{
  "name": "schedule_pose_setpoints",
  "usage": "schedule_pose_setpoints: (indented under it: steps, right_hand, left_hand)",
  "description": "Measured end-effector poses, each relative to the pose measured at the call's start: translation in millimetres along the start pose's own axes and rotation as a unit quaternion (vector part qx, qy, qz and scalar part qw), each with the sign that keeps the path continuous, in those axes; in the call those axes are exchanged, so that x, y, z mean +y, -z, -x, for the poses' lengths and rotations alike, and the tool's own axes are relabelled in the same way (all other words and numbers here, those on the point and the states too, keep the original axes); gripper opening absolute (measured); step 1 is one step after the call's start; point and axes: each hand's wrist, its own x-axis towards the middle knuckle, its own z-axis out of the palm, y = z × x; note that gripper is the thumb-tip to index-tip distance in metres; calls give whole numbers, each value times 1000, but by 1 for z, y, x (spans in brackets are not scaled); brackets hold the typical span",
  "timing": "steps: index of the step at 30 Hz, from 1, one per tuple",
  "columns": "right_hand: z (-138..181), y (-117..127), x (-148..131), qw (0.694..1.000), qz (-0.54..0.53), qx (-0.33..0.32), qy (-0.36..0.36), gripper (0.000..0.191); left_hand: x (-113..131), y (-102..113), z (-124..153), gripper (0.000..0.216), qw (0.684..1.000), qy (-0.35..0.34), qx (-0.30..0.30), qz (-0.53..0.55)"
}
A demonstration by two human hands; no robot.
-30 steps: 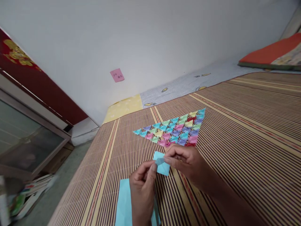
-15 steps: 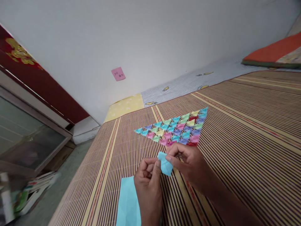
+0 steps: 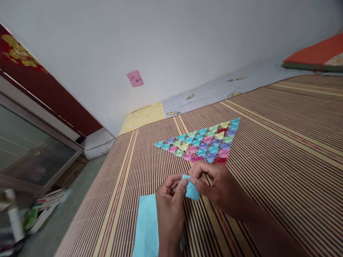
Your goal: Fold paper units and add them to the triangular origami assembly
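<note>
Both hands pinch one small light-blue folded paper piece (image 3: 192, 190) above a striped bamboo mat (image 3: 268, 150). My left hand (image 3: 170, 203) grips its left edge between thumb and fingertips. On the right side, my right hand (image 3: 217, 185) holds it with fingers curled. Just beyond the hands lies a triangle of several small folded paper pieces (image 3: 203, 142) in blue, pink, yellow, green and purple. A larger light-blue paper sheet (image 3: 146, 228) lies flat on the mat under my left wrist.
The mat's left edge drops to a floor with books or boxes (image 3: 32, 217) and a glass-fronted cabinet (image 3: 32, 157). A pink note (image 3: 135, 78) sticks to the white wall. A patterned sheet (image 3: 214, 94) and an orange cushion (image 3: 316, 53) lie at the far side.
The blue piece has been folded smaller between my fingers. Both hands have stayed together over the mat and shifted slightly right in the view, which has tilted up a little.
</note>
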Motion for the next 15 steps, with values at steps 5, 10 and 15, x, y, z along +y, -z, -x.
schedule_pose_setpoints:
  steps: [5, 10, 15]
  right_hand:
    - [-1, 5, -2, 999, 39, -37, -7, 15]
    - [-4, 8, -1, 1000, 13, -14, -12, 1]
    - [-6, 20, 9, 996, -42, 59, -53, 15]
  left_hand:
    - [1, 5, 0, 22, 999, -6, -24, -29]
    - [-5, 8, 0, 21, 999, 17, -25, 18]
    - [-8, 9, -2, 23, 997, 41, -17, 59]
